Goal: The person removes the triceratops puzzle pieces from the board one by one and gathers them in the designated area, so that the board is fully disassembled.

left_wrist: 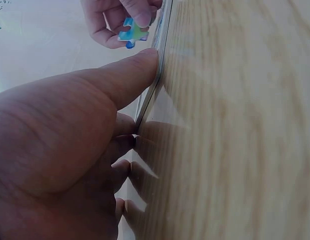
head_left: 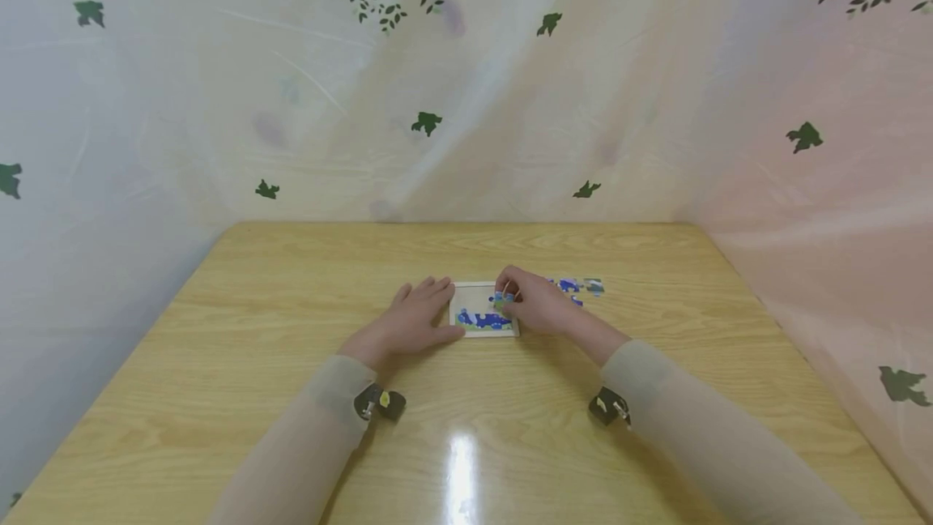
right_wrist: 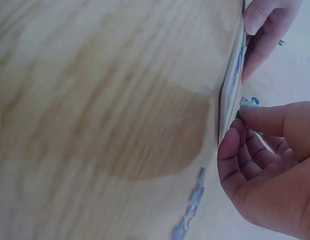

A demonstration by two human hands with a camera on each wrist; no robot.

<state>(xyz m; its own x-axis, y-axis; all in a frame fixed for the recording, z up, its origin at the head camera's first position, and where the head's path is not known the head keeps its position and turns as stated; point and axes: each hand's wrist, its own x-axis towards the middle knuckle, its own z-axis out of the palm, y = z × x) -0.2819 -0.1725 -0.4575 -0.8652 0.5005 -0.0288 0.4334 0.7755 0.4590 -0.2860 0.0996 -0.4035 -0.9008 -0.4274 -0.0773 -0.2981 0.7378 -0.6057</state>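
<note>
A jigsaw puzzle tray (head_left: 474, 288) with a pale border lies flat on the table, several blue and green pieces fitted along its lower part. My left hand (head_left: 417, 321) rests at the tray's left side, fingers extended, the thumb touching its near left corner. Over the right part of the tray, my right hand (head_left: 538, 300) pinches a puzzle piece (left_wrist: 133, 33) between thumb and fingers. That piece is blue and green and is held above the surface, as the left wrist view shows. In the right wrist view, the fingers partly cover the piece (right_wrist: 249, 102).
Several loose puzzle pieces (head_left: 594, 286) lie on the table to the right of the tray, partly behind my right hand. The wooden table (head_left: 291, 282) reaches back to a pale curtain (head_left: 496, 104) printed with leaves, which also hangs along both sides.
</note>
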